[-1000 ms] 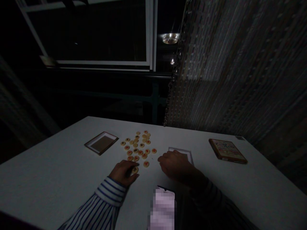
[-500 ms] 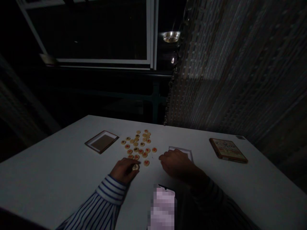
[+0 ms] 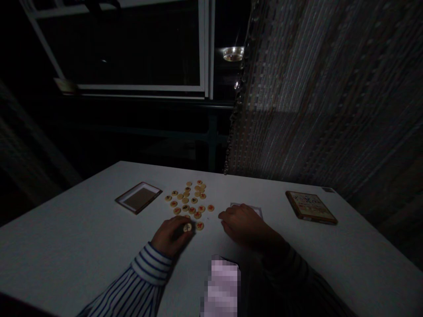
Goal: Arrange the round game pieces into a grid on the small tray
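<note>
Several round wooden pieces with red or dark characters lie loosely spread over the middle of the white table. My left hand, in a striped cuff, grips a piece with a dark character between thumb and fingers at the near edge of the group. Just right of it lies a piece with a red character. My right hand rests curled at the right of the pieces, over a pale flat tray that it partly covers; its fingertips are too dark to show whether anything is between them.
An open shallow box lies at the left of the white table. A box with a printed lid lies at the right. A phone with a blurred screen is near the front edge. A bead curtain hangs behind.
The view has shifted slightly. My left hand has moved a little forward and right over the near pieces, still gripping its piece. My right hand has barely moved.
</note>
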